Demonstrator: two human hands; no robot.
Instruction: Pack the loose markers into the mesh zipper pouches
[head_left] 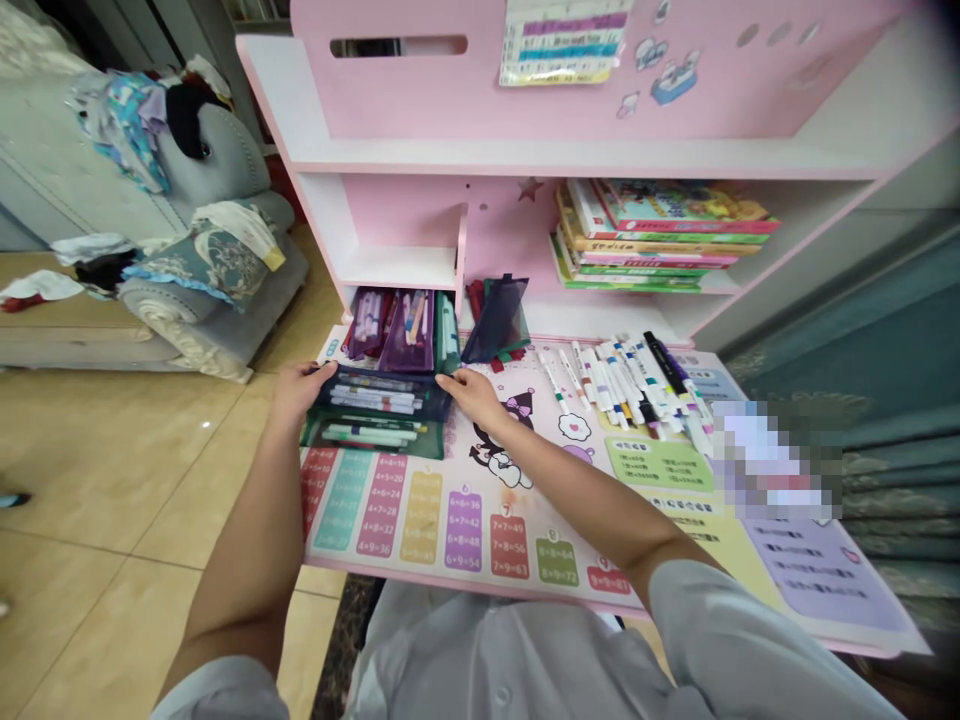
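Observation:
My left hand (301,388) pinches the left end of a dark navy mesh pencil pouch (430,397) with several white pens inside. At its upper right corner, the fingers of my right hand (474,396) are closed on the same pouch. A green mesh pouch (429,442), also holding pens, lies flat at the near edge of the navy one. Just beyond are two purple pouches (407,350) filled with pens and a narrow green pouch (448,340). Another navy pouch (499,322) leans to the right of these, over red pouches partly hidden behind it.
A loose pile of white markers (619,380) lies on the printed desk top (480,560), right of my right hand. Stacked books (652,240) fill the pink shelf (525,152). A blurred patch covers something at the right. Left of the desk stands a sofa (217,180) with clothes.

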